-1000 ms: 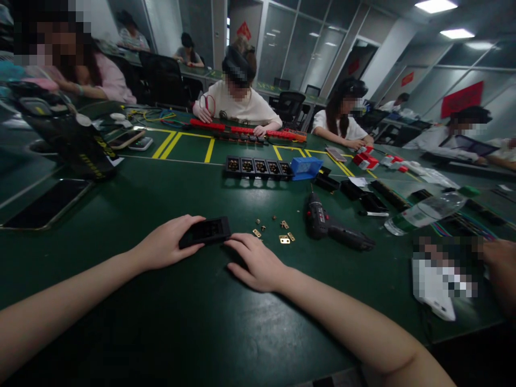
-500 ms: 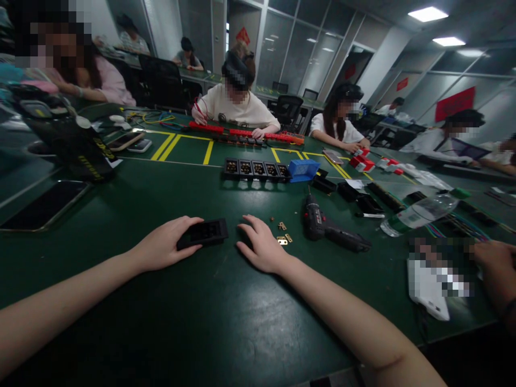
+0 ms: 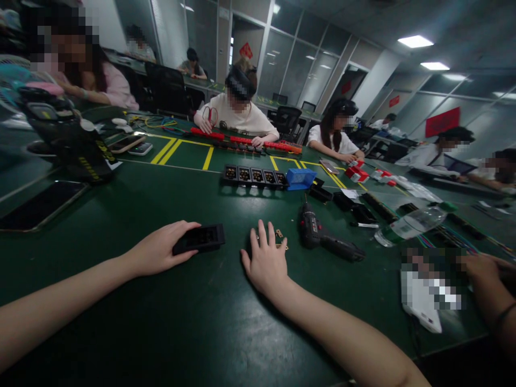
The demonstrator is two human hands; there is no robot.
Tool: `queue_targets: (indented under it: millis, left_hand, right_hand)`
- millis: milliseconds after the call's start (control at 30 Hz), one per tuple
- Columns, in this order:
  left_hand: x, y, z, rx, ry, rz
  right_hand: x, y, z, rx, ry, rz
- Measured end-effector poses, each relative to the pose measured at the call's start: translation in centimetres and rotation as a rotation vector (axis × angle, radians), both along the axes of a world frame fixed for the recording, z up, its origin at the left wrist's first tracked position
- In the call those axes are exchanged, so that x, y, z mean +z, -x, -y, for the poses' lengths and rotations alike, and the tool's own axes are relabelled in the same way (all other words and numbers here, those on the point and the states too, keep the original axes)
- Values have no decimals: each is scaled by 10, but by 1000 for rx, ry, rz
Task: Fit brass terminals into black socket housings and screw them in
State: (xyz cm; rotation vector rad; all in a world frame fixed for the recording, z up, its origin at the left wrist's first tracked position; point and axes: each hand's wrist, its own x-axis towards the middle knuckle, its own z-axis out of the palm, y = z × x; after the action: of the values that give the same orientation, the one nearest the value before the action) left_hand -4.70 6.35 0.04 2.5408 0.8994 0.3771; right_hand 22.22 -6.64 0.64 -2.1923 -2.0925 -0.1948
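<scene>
My left hand (image 3: 159,250) grips the near end of a small black plastic housing (image 3: 200,238) that lies on the green table (image 3: 141,204). My right hand (image 3: 266,258) lies flat on the table with its fingers stretched out over several small brass pieces (image 3: 279,235), covering most of them. A black power screwdriver (image 3: 322,235) lies just right of that hand.
A row of black sockets (image 3: 253,176) and a blue bin (image 3: 300,178) sit farther back. A phone (image 3: 40,206) lies at the left, a plastic bottle (image 3: 415,221) at the right. Another person's hand (image 3: 481,267) rests at the right edge. Several people sit around the table.
My right hand moved right and forward, from beside the black housing onto the brass pieces. The left hand kept hold of the housing.
</scene>
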Motion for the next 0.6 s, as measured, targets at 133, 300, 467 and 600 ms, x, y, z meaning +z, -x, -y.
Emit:
queue_targets:
  millis: [133,300,467,600]
  left_hand:
    - [0,0,0,6,11,16]
    - [0,-1,0,13,7,-1]
    - [-1,0,0,0,2,3]
    - [-1,0,0,-11,-11,-3]
  right_hand:
    - [0,2,5,-107,111,-13]
    - [0,-4,1,-97,135,-51]
    - [-1,-6,0,-36,91,-59]
    - [-1,-4,1,83,39,-61]
